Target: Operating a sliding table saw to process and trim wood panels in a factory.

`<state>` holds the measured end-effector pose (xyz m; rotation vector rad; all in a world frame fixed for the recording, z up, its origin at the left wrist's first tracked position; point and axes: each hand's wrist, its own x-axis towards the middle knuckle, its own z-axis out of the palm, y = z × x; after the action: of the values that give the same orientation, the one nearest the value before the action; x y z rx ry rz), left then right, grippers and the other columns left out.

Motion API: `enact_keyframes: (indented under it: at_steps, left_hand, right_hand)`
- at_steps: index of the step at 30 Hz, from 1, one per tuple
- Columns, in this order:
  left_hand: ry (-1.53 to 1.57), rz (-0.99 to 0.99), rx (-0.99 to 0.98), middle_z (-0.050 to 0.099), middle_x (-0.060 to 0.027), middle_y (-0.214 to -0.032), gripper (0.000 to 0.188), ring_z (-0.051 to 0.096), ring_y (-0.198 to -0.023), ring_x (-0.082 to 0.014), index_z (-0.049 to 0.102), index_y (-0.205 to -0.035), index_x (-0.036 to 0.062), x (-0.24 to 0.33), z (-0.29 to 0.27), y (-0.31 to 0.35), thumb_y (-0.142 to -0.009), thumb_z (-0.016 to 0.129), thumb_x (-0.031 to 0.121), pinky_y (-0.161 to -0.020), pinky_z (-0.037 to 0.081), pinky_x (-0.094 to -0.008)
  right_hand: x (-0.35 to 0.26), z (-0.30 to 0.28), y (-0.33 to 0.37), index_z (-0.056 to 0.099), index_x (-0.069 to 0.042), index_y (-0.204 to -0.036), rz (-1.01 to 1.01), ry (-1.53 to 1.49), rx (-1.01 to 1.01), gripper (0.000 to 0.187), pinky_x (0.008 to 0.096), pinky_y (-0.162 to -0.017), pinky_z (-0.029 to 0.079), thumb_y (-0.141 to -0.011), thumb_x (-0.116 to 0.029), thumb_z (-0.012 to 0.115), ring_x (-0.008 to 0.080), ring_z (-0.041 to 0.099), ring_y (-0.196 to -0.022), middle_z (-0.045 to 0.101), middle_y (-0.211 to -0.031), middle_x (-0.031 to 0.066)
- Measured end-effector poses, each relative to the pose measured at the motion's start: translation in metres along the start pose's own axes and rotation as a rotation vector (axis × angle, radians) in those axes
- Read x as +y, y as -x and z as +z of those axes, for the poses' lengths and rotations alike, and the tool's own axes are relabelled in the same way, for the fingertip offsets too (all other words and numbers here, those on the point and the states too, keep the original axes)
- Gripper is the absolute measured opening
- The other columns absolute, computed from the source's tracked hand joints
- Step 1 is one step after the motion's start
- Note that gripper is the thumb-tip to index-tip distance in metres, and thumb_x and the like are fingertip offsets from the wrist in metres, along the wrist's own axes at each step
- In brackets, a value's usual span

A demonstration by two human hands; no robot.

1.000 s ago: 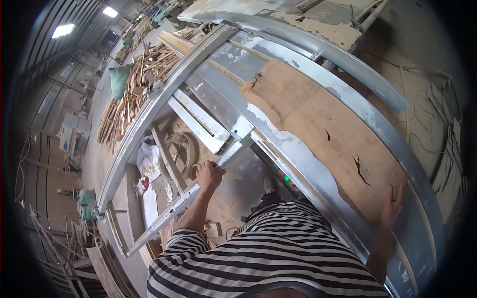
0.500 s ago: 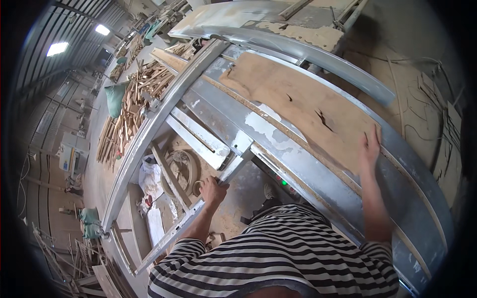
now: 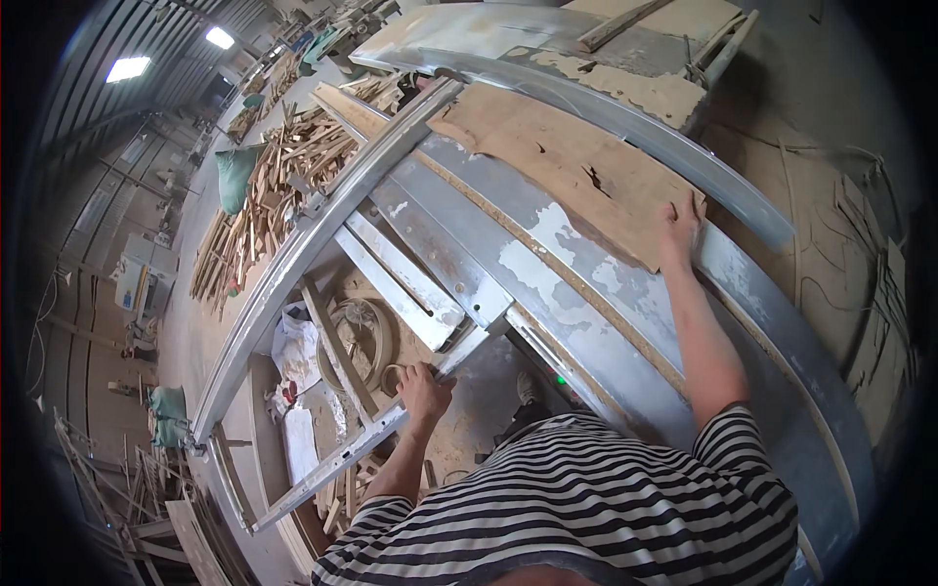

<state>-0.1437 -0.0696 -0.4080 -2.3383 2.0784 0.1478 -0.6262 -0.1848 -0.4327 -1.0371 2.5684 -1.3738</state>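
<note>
A brown wooden board (image 3: 567, 161) with one wavy edge and dark cracks lies on the grey metal machine table (image 3: 547, 293). At the board's near right end is my right hand (image 3: 681, 230), its fingers bent over the end and closed on it. My left hand (image 3: 424, 393) is closed round the silvery metal rail (image 3: 352, 451) of the frame left of the table, near the corner where rail and table meet. The undersides of both hands are hidden.
A long metal beam (image 3: 313, 239) crosses left of the table. Inside the frame are a round belt-like coil (image 3: 376, 342) and a white bag (image 3: 293, 347). Scrap wood (image 3: 269, 195) is heaped beyond, beside a green sack (image 3: 233, 181). Behind stands another metal-topped table (image 3: 469, 34).
The board has slid away from me and leftward along the table, my right hand moving with it. My right fingers have gone from stretched to bent. My left hand stays on the rail.
</note>
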Motion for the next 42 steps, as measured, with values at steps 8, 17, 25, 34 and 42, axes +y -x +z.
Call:
enact_keyframes:
  at_steps: [8, 17, 25, 34, 42]
  left_hand:
    - [-0.039, -0.018, -0.061, 0.053, -0.0163, -0.108, 0.05, 0.047, -0.109, -0.035, 0.051, -0.106, 0.0035, 0.006, -0.003, 0.003, -0.073, 0.077, 0.032, -0.09, 0.035, -0.0494]
    - [-0.075, -0.033, -0.123, 0.052, -0.0171, -0.11, 0.051, 0.047, -0.109, -0.0358, 0.052, -0.107, 0.0037, 0.016, -0.009, -0.001, -0.074, 0.077, 0.034, -0.09, 0.036, -0.0504]
    - [-0.153, -0.021, -0.099, 0.051, -0.0191, -0.113, 0.06, 0.048, -0.11, -0.0384, 0.051, -0.11, 0.0023, 0.023, -0.01, -0.013, -0.073, 0.077, 0.043, -0.091, 0.038, -0.0506]
    - [-0.154, -0.038, -0.086, 0.051, -0.0199, -0.116, 0.071, 0.048, -0.114, -0.0396, 0.051, -0.11, -0.0014, 0.041, 0.007, -0.015, -0.074, 0.071, 0.057, -0.094, 0.037, -0.0529]
    - [-0.166, 0.19, -0.284, 0.056, -0.0231, -0.11, 0.057, 0.053, -0.11, -0.0406, 0.057, -0.105, 0.0001, 0.007, -0.006, -0.026, -0.083, 0.064, 0.052, -0.093, 0.042, -0.0525]
  right_hand:
    - [-0.009, 0.001, 0.007, 0.046, -0.001, -0.138, -0.03, -0.164, 0.03, 0.052, 0.0458, -0.113, 0.028, -0.089, -0.016, 0.059, 0.0411, 0.027, -0.139, 0.04, -0.143, 0.0263]
    - [-0.022, 0.0, 0.017, 0.052, -0.008, -0.134, 0.126, -0.455, 0.056, 0.045, 0.046, -0.109, 0.033, -0.089, -0.014, 0.059, 0.0414, 0.027, -0.139, 0.038, -0.143, 0.0292]
    - [-0.014, 0.002, 0.008, 0.051, -0.01, -0.131, -0.087, -0.283, 0.149, 0.043, 0.048, -0.108, 0.031, -0.089, -0.013, 0.058, 0.0424, 0.029, -0.138, 0.035, -0.143, 0.0297]
    - [-0.024, -0.044, 0.02, 0.067, -0.01, -0.092, -0.562, -0.272, 0.003, 0.014, 0.0476, -0.105, 0.035, -0.082, -0.02, 0.068, 0.036, 0.048, -0.124, 0.057, -0.127, 0.013]
    - [0.001, -0.042, -0.001, 0.07, -0.01, -0.085, -0.953, -0.483, -0.056, 0.014, 0.0399, -0.094, 0.045, -0.076, -0.019, 0.073, 0.0256, 0.06, -0.108, 0.065, -0.108, 0.005]
